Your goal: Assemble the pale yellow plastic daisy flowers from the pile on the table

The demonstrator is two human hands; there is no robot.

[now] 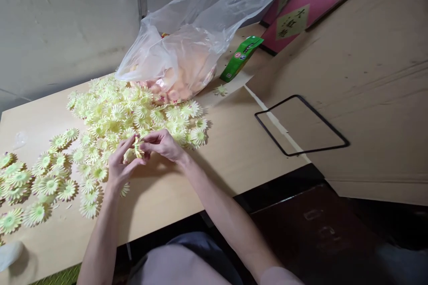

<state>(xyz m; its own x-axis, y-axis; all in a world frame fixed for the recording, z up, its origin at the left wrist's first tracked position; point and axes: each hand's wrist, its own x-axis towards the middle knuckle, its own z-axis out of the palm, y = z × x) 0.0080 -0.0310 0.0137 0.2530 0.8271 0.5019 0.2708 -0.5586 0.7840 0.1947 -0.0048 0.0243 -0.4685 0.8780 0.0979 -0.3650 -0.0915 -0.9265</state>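
Note:
Near the front of the table, my left hand (122, 160) and my right hand (163, 144) meet around one pale yellow artificial flower head (137, 148). My left fingers are closed on its left side, while the thumb and fingers of my right hand pinch it from the right. The flower is tilted edge-on and partly covered by my fingers. Just behind my hands spreads a big heap of similar pale yellow flower heads (117, 111). More loose flower heads (48, 182) lie in clusters at the left.
A clear plastic bag (180, 62) of peach-pink pieces stands behind the heap. To its right are a green packet (241, 59) and pink boxes (290, 22). A large cardboard sheet (361, 80) and a black rectangular loop (334, 131) flank the table's right side. A white rounded object (10, 254) sits at the left.

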